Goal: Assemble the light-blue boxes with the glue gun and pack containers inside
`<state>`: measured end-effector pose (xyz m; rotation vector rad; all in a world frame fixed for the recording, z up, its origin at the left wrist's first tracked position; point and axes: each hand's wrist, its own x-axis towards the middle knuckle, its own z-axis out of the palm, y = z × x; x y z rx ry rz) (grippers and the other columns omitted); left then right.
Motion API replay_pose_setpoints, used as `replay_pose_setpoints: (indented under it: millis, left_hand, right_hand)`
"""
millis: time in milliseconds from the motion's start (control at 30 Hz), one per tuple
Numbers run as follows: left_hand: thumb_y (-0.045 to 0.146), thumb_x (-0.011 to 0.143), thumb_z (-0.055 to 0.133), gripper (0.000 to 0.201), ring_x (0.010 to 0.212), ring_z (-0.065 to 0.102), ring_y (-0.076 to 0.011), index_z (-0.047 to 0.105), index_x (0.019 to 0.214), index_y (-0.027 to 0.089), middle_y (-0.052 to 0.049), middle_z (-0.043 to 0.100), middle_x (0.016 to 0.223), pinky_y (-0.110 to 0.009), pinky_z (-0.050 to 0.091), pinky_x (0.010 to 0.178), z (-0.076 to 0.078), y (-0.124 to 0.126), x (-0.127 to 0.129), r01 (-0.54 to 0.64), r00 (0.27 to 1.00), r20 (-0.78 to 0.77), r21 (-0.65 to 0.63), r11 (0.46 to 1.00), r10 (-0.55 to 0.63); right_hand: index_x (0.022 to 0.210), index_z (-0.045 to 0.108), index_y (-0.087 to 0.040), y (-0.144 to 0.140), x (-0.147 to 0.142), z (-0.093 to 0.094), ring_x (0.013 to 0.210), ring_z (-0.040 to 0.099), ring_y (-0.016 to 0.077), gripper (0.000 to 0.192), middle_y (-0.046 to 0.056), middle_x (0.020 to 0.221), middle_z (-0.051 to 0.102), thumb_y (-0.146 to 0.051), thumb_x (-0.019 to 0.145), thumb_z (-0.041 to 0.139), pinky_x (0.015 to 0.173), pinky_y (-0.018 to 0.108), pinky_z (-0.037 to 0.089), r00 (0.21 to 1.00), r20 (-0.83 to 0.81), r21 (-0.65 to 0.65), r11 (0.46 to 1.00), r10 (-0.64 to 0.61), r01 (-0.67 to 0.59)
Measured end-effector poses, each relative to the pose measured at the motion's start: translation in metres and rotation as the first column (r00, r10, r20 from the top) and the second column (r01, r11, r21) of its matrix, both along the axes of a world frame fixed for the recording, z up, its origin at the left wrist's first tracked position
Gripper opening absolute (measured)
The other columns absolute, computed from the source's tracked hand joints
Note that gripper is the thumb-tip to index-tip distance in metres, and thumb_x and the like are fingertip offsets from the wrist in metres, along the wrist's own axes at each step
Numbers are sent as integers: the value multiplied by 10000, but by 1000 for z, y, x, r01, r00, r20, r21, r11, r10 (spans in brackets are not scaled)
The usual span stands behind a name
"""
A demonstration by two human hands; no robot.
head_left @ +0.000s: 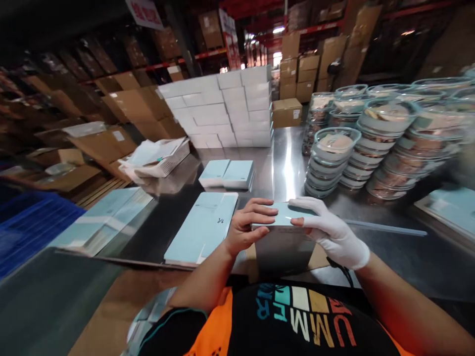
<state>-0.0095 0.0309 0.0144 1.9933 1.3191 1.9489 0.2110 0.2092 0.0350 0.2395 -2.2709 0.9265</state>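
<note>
While both hands gripped it, the small blue box [284,216] sat just above the shiny metal surface [282,163], close to the person's chest. The left hand [247,227] was bare, and its fingers [260,210] curled over the top and left end of the box, holding it tight. The right hand [330,232] wore a white glove, and its fingers [302,203] wrapped the right end of the same box.

Just left of the left fingers lay a long flat blue box [202,227]. Past the fingertips, farther off, sat two more blue boxes [227,174] side by side. Behind those stood a big pile of white boxes [222,106]. Past the gloved fingers and to their right stood stacks of clear round tubs [371,143] with lids. Far to the left of the fingers sat a white tray [158,157] full of papers. A brown cardboard piece [282,257] lay under the hands.
</note>
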Motion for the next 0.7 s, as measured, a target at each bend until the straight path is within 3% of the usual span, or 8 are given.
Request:
replay_pose_setpoints:
  millis: [100,233,300,367,433,500,600,700]
  left_hand:
    - [563,904,830,318,1330,703,-391,862,1093,310,-143,834,1214,-626,557,1114,27,-4,-9,-11,989,-150,-151,988,-12]
    - [529,806,930,650,1360,681,-410,747,1400,338,-163,710,1485,-572,564,1125,79,-13,-3,-67,897,-418,-448,891,-143]
    - [420,848,904,572,1245,743,-388,749,1393,347,-145,746,1421,-517,603,1059,98,-19,0,-62,873,-444,-513,856,-202]
    - [347,816,918,538,1223,743,-391,782,1336,323,-144,771,1348,-511,592,1067,107,-25,-6,-96,916,-384,-490,867,-115]
    - [312,747,964,625,1249,718,-379,763,1339,302,-133,769,1314,-505,572,1095,105,-31,-21,-188,975,-175,-349,918,133]
    - [293,667,1002,797,1233,708,-326,685,1398,321,-84,757,1286,-459,579,1070,94,-32,-37,-303,927,187,-138,943,325]
    - [299,613,992,904,1129,725,-257,606,1431,330,-28,761,1208,-386,603,974,61,-23,-45,-269,735,629,-72,961,253]
    - [391,642,962,815,1038,744,-268,623,1376,284,-58,779,1156,-391,622,872,17,-8,-32,-27,577,790,-234,972,206]
  right_hand:
    - [1490,678,-376,-7,-3,-1,1525,535,291,392,103,1675,525,-342,1118,559,1235,529,489,998,-53,130,991,-20,27]
    - [1764,271,-301,3,-17,13,1628,415,302,765,151,1788,359,-573,1100,538,1292,521,428,996,-20,208,975,83,-77]
    - [1738,343,-250,30,-30,28,1620,430,306,780,145,1765,409,-659,1088,479,1325,509,385,1000,-5,180,983,20,-19]
    - [1606,543,-179,72,-45,44,1643,370,353,723,165,1728,461,-653,1061,521,1373,551,265,969,-43,177,952,-245,249]
    - [1433,661,-110,117,-61,57,1675,216,446,663,207,1730,435,-575,963,712,1368,648,138,823,-36,210,801,-567,560]
    - [1211,733,-101,155,-75,64,1620,301,444,411,219,1630,554,-410,939,752,1348,641,145,720,58,221,712,-692,666]
    - [888,709,-126,186,-89,73,1408,557,352,99,208,1279,761,-183,949,655,1310,565,247,705,140,175,718,-695,673]
    - [794,638,-158,194,-90,91,1452,529,345,200,206,1177,765,-153,987,587,1325,555,218,740,100,44,746,-665,664]
